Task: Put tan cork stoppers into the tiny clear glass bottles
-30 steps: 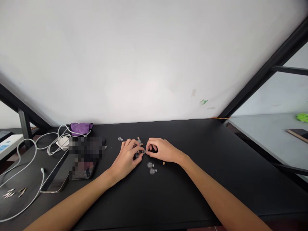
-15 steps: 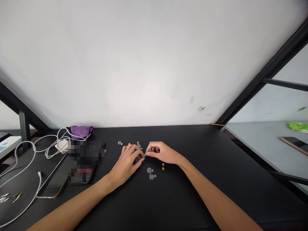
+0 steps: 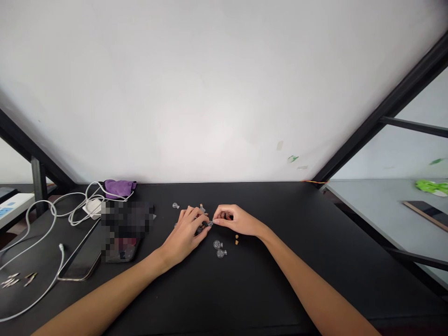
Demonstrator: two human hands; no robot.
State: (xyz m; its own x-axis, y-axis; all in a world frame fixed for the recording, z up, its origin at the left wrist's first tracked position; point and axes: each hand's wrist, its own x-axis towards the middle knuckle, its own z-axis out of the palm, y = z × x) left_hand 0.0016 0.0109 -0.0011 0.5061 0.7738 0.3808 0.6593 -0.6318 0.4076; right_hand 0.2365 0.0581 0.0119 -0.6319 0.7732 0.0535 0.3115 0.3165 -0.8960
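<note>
My left hand (image 3: 187,229) holds a tiny round glass bottle (image 3: 210,223) between thumb and fingers, just above the black table. My right hand (image 3: 235,219) is pinched closed at the bottle's right end, and whatever sits between its fingertips is too small to make out. Several more little bottles lie under and behind my left hand, partly hidden, and one with a cork (image 3: 201,206) shows beyond its fingers. Nearer to me are two uncorked bottles, one (image 3: 217,244) touching or almost touching the other (image 3: 220,253). Two loose corks (image 3: 236,240) lie to their right.
Another glass bottle (image 3: 175,205) lies apart at the back left. Further left are a phone (image 3: 80,259), white cables (image 3: 61,261), a charger (image 3: 93,208), a purple pouch (image 3: 120,188) and a blurred-out dark item. A white wall (image 3: 217,93) rises behind the table (image 3: 224,298).
The camera view has shifted slightly. Both hands stay together at the same bottle, with hardly any movement of the fingers.
</note>
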